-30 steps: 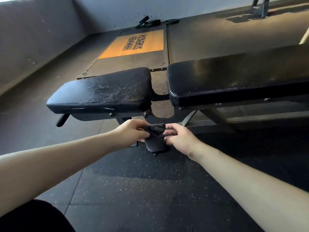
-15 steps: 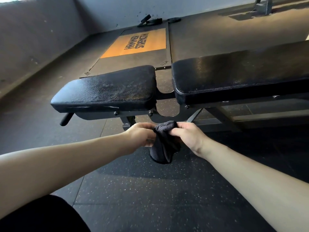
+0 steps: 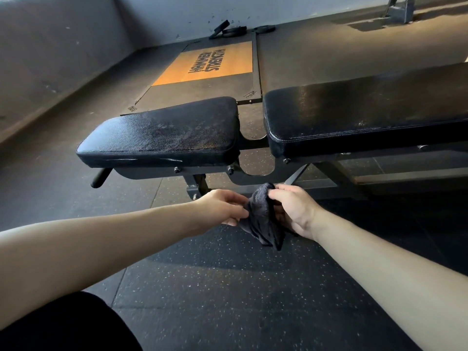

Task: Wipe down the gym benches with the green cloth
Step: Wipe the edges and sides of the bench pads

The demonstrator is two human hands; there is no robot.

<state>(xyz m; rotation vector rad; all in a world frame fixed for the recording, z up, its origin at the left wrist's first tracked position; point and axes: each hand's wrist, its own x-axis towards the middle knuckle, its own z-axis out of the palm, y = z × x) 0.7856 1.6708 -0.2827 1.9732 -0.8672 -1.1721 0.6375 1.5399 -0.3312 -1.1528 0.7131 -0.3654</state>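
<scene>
Cloth (image 3: 262,219) now droops lower, hands shifted right; left grip (image 3: 222,209) pinches its edge, right grip (image 3: 293,211) curls round its top, just below bench seat pad (image 3: 162,133). Readying step, probably; next needs lifting cloth onto pad.

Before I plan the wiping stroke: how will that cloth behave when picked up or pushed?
Probably floppy: the cloth sags in folds below the right hand and left hand holding it. Likely light, since it bunches small between them. Its fuzzy surface should drag rather than slip on the glossy seat pad.
</scene>
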